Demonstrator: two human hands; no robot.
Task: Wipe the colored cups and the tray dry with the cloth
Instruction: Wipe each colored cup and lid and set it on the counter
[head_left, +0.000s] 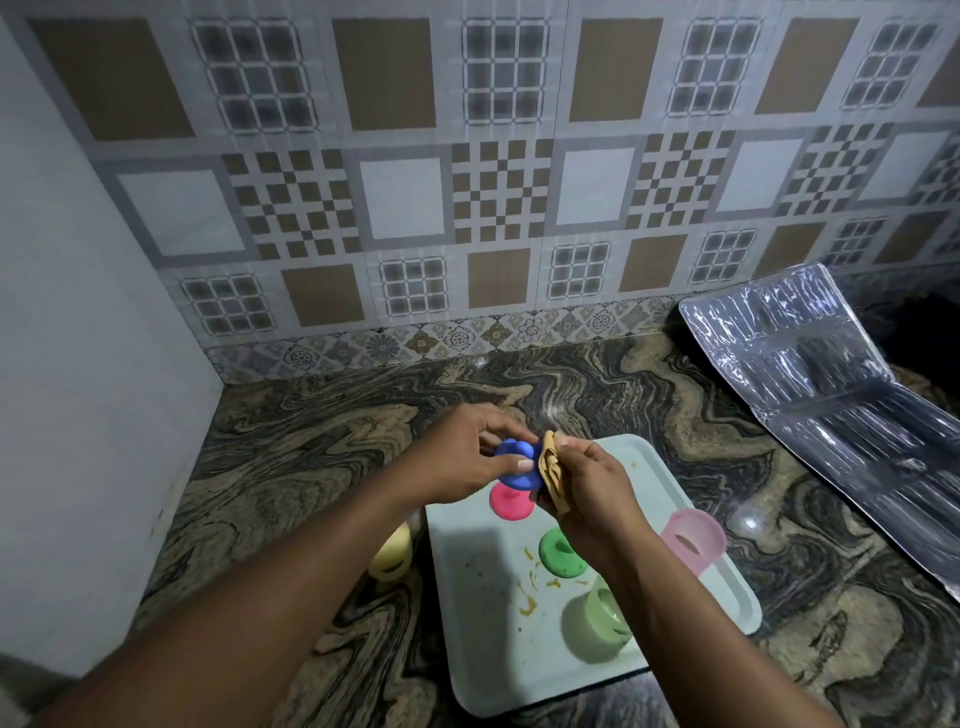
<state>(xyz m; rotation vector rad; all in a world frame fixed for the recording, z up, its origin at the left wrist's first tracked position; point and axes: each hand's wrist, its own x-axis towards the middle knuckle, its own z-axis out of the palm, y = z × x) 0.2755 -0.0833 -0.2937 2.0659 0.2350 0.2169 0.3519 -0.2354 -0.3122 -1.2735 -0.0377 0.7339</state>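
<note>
Blue cup (511, 464) beside bunched tan cloth (551, 470), above stained pale tray (493, 623)

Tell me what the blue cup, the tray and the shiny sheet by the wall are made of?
The blue cup looks like matte plastic: even bright colour, no glints. The tray is pale and smooth with a raised rim, maybe plastic or enamelled metal; I cannot tell which. The shiny sheet seems thin clear moulded plastic: glossy wrinkled highlights and pressed compartments.
</note>
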